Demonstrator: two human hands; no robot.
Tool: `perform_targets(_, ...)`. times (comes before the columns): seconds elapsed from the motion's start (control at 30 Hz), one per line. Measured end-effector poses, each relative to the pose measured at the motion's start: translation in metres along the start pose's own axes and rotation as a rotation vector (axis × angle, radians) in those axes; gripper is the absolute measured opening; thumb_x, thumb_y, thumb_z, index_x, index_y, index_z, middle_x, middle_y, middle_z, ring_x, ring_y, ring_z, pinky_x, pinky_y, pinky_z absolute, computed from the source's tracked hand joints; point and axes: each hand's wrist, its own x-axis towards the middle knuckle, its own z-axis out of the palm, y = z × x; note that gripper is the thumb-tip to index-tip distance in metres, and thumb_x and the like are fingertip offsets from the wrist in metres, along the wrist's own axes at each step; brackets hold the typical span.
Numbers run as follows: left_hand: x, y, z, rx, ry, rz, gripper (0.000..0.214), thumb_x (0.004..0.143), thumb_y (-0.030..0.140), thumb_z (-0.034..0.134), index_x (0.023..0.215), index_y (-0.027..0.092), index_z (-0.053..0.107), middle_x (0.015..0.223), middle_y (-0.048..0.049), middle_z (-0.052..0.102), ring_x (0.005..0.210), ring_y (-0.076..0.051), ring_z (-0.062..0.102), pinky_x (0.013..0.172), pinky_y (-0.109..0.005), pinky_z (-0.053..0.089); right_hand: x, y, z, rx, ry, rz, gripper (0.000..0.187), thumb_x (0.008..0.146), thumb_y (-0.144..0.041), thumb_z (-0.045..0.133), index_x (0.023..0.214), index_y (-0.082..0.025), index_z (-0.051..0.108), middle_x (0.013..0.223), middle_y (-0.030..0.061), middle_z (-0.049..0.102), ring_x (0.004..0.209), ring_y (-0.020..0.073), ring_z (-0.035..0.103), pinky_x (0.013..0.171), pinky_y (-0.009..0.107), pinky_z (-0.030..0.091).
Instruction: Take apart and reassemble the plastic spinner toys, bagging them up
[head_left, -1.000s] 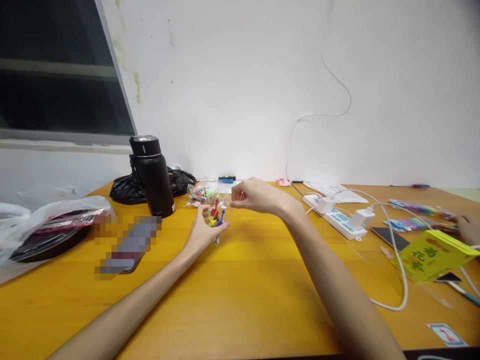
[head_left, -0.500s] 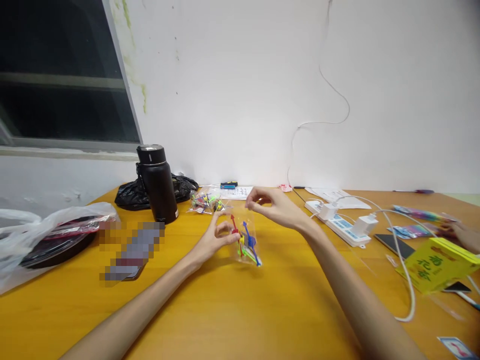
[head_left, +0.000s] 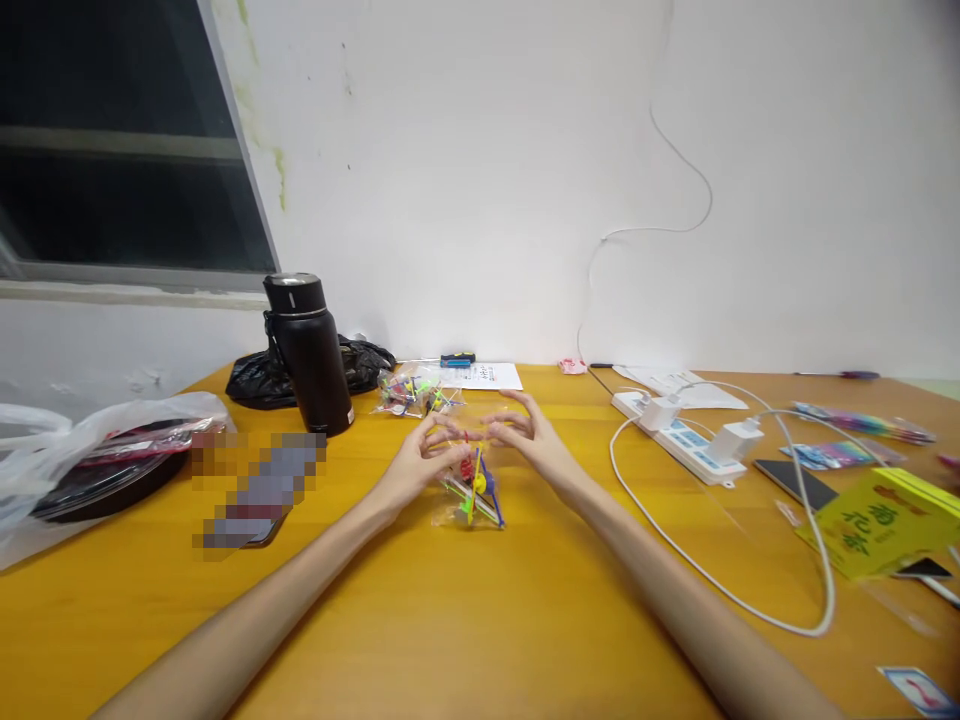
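A small clear plastic bag (head_left: 471,487) of colourful plastic sticks hangs just above the orange table (head_left: 465,610) in front of me. My left hand (head_left: 424,458) pinches the bag's top edge from the left. My right hand (head_left: 525,437) pinches the same edge from the right, its other fingers spread. Both hands meet over the bag's mouth. A second bag of similar coloured pieces (head_left: 409,390) lies farther back on the table.
A black flask (head_left: 307,352) stands back left before a black bag (head_left: 352,362). A white plastic bag over a dark dish (head_left: 90,465) is at far left. A power strip with chargers (head_left: 686,432), a white cable (head_left: 750,600), phones and a yellow box (head_left: 874,520) lie right.
The bag has come nearer to me from beside the flask. My right hand dropped down from above and closed in on the bag's top beside my left hand.
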Motion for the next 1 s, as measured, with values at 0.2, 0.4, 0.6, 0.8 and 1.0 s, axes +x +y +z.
perform_targets(0.2,0.004,-0.001,-0.005,0.053,0.067,-0.015,0.040,0.080,0.047,0.078,0.106,0.022,0.060,0.092,-0.0022,0.073,0.076,-0.015,0.069,0.066,-0.023,0.054,0.001,0.014,0.003,0.033,-0.033,0.080,0.050,0.076,-0.044,0.080,0.116,-0.022,0.059,0.095,0.0052,0.075,0.094,0.0216,0.072,0.094,0.039,0.055)
perform_targets(0.4,0.005,0.003,-0.008,0.068,0.093,-0.081,0.049,0.076,0.049,0.080,0.111,0.021,0.060,0.087,-0.0039,0.077,0.067,-0.016,0.071,0.064,-0.025,0.053,0.000,0.013,0.002,-0.012,-0.016,0.102,0.044,0.077,-0.047,0.078,0.108,-0.018,0.067,0.094,0.0085,0.078,0.091,0.0224,0.073,0.091,0.039,0.056)
perform_targets(0.6,0.009,0.002,-0.011,0.088,0.132,-0.071,0.042,0.076,0.051,0.079,0.099,0.019,0.063,0.080,-0.0030,0.076,0.063,-0.016,0.070,0.065,-0.026,0.053,0.001,0.012,-0.002,-0.038,0.005,0.096,0.043,0.077,-0.051,0.078,0.102,-0.017,0.072,0.094,0.0095,0.078,0.093,0.0239,0.073,0.088,0.039,0.057)
perform_targets(0.8,0.008,0.003,-0.015,0.094,0.096,-0.061,0.040,0.077,0.049,0.079,0.097,0.020,0.060,0.090,-0.0054,0.077,0.084,-0.022,0.075,0.069,-0.026,0.055,-0.002,0.007,-0.001,-0.045,-0.031,0.091,0.043,0.080,-0.054,0.075,0.104,-0.018,0.073,0.093,0.0092,0.078,0.087,0.0224,0.073,0.086,0.039,0.057)
perform_targets(1.0,0.007,0.003,-0.011,0.054,0.106,-0.091,0.044,0.071,0.041,0.085,0.101,0.019,0.062,0.087,-0.0048,0.075,0.079,-0.019,0.073,0.070,-0.027,0.056,-0.004,0.008,0.003,-0.061,-0.055,0.067,0.042,0.080,-0.053,0.075,0.102,-0.017,0.072,0.093,0.0100,0.078,0.086,0.0222,0.073,0.086,0.039,0.057)
